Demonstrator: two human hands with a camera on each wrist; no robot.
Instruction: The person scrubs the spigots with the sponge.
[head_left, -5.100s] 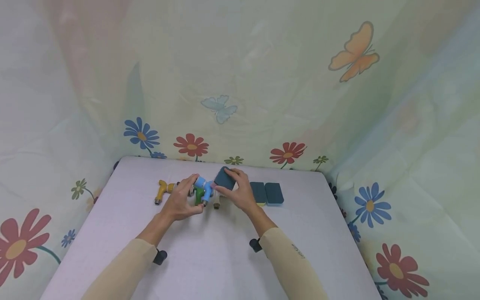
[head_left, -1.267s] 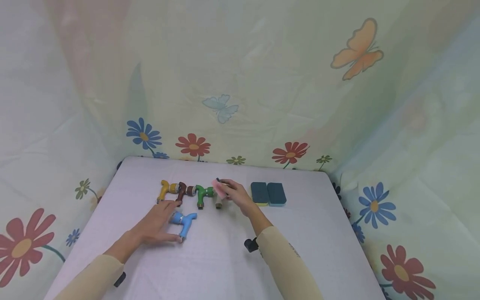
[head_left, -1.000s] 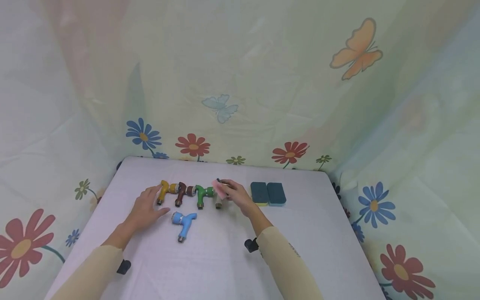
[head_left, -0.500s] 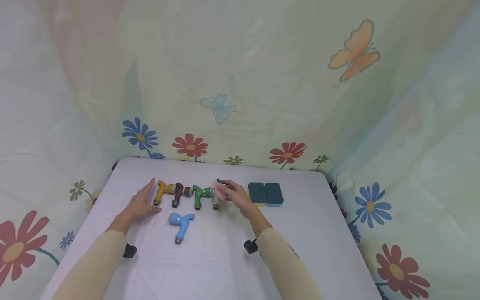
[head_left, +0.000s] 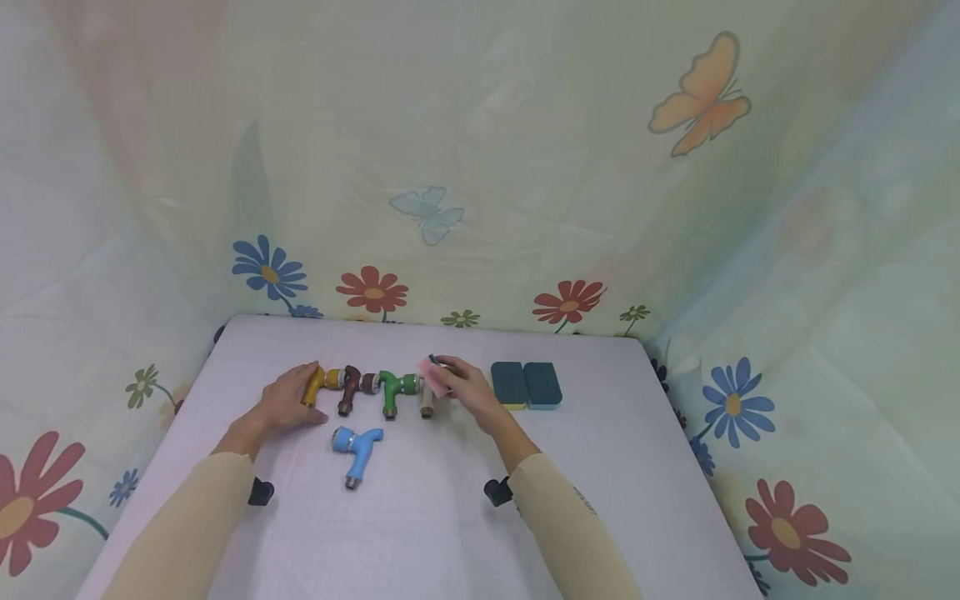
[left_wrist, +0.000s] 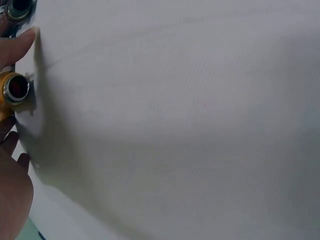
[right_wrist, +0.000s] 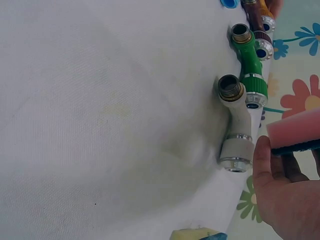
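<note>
My left hand [head_left: 288, 400] is round the yellow tap [head_left: 315, 387], the leftmost in a row, its fingers on the far side and thumb on the near side. In the left wrist view the tap's threaded end [left_wrist: 17, 88] shows between thumb and fingers. My right hand [head_left: 468, 387] pinches a pink sponge [right_wrist: 295, 131] with a dark scouring layer, held above the beige tap [right_wrist: 237, 127]. Between them in the row lie a brown tap [head_left: 349, 387] and a green tap [head_left: 390, 392]. A light blue tap [head_left: 358, 454] lies nearer me, in front of the row.
Two more sponges, dark side up, lie side by side right of my right hand: one with a yellow base [head_left: 508, 383], one with a blue base [head_left: 543, 384]. The white table [head_left: 420, 533] ends at a flowered curtain [head_left: 510, 208] behind and beside it.
The blue tap was brought from the row to the front and let go. My left hand then moved back left and closed in round the yellow tap. The right hand keeps the sponge, now turned pink-side outward.
</note>
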